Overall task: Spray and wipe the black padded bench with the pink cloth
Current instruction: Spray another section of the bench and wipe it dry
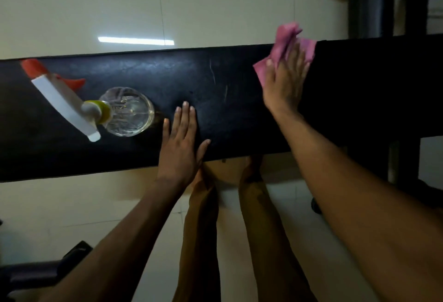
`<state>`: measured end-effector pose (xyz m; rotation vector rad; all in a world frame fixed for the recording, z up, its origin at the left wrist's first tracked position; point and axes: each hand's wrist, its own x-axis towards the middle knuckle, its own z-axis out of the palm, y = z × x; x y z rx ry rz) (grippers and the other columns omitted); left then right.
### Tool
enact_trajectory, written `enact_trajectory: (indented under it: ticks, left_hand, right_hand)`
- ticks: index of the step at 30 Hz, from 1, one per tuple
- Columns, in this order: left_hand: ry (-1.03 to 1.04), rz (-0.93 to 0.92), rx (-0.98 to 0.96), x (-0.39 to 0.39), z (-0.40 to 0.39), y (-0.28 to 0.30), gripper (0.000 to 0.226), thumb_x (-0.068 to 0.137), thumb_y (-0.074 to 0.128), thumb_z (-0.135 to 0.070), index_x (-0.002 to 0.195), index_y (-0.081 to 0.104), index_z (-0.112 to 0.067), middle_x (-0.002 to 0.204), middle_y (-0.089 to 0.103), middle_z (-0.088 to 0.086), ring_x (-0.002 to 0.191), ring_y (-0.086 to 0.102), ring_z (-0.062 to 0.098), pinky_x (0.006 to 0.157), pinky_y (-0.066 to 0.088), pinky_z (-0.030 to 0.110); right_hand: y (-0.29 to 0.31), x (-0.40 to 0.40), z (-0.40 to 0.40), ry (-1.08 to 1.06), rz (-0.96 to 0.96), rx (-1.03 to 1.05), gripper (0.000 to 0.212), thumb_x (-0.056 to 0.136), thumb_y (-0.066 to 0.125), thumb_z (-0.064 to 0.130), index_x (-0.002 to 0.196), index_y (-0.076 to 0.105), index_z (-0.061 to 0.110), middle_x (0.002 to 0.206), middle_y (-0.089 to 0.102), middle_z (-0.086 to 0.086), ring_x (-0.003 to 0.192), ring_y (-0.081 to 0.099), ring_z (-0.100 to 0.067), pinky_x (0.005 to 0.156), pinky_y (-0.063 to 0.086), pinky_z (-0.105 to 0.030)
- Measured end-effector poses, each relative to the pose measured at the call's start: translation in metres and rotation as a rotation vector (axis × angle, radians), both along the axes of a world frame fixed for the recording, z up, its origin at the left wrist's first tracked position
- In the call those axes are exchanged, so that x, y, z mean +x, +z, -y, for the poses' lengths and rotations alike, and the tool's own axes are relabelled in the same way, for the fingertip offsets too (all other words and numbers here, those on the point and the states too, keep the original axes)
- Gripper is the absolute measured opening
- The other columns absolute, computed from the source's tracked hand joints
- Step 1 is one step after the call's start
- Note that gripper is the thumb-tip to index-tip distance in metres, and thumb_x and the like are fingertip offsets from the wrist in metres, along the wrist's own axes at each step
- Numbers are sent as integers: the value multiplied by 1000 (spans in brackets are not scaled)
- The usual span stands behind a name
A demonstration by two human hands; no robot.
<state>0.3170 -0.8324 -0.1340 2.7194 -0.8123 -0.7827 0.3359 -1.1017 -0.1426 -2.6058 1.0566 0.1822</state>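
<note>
Bench: a long black padded bench (227, 100) runs across the view from left to right, its vinyl-like top faintly scuffed near the middle.
Cloth: a pink cloth (285, 45) lies crumpled at the bench's far edge, toward the right, part of it rising past that edge.
Right hand: the right hand (285, 81) presses flat on the cloth, fingers fairly straight and spread, not curled round it.
Left hand: the left hand (179, 141) rests palm down on the bare padding near the near edge, fingers straight, holding nothing.
Spray bottle: a clear spray bottle (127, 111) with a white and orange trigger head stands on the bench just left of the left hand, untouched.
Handling: the cloth looks soft, light and limp; it likely bunches when pushed, so a flat palm over its middle suits it best.
Surface: the padding probably gives slightly under pressure and may be slick where wet.
</note>
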Motion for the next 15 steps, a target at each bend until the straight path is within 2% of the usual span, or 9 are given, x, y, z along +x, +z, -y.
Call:
enact_trajectory:
  ticks: [1,2,5,7,9,10,11,14,15]
  left_hand:
    - [3,7,-2,0,1,-1,77,103,36,-48,158,-1,-10,164,-12,6,152,-12,20,124,-5,43]
    - [6,10,-5,0,1,-1,77,103,37,-48,158,1,-9,164,-11,6,152,-10,20,124,-5,43]
    - [7,-1,-7,1,2,0,77,102,39,-47,158,4,-9,165,-6,8,153,-7,20,124,-4,43]
    - [4,-10,-2,2,2,1,77,101,36,-48,158,2,-10,165,-6,8,152,-8,21,124,-4,43]
    - [2,-1,-1,0,1,0,75,101,30,-51,158,2,-11,165,-7,7,153,-9,20,124,-4,42]
    - [4,10,1,0,0,-1,76,100,26,-52,158,2,-11,165,-6,7,153,-8,20,124,-3,42]
    - [4,17,5,1,0,-3,77,98,24,-54,158,3,-10,165,-6,7,153,-7,21,124,-2,42]
    - [1,36,23,0,1,-7,79,96,21,-55,158,4,-9,166,-2,10,153,-5,22,124,-1,43]
    - [3,39,23,-1,1,-7,79,96,22,-54,158,4,-9,166,-1,10,153,-4,22,124,-1,43]
  right_hand:
    - [-2,11,-18,-13,-11,-49,71,101,34,42,159,6,13,166,3,-13,153,3,-31,124,1,-54]
    - [-4,19,-35,130,-2,-58,73,99,36,43,159,7,13,166,3,-12,153,5,-31,124,0,-52]
    - [-1,23,-50,750,-29,30,69,99,25,46,159,10,14,166,4,-12,153,3,-30,124,0,-50]
    - [0,25,-34,734,-18,28,70,98,15,49,159,8,15,167,4,-9,154,3,-27,124,1,-49]
    - [0,24,-32,375,-23,8,74,96,15,50,159,5,12,166,1,-9,153,3,-29,124,2,-52]
    - [0,24,-41,292,-35,-17,77,95,17,50,159,4,10,166,3,-13,153,4,-32,123,5,-55]
    - [1,21,-54,355,-33,-32,79,95,23,51,158,4,8,165,5,-17,152,6,-34,123,8,-56]
    - [-3,-12,-67,908,12,16,80,98,42,51,158,12,8,165,7,-19,153,6,-34,124,8,-53]
    - [-1,-24,-59,956,11,38,78,99,41,51,158,11,10,165,5,-16,153,4,-31,124,7,-52]
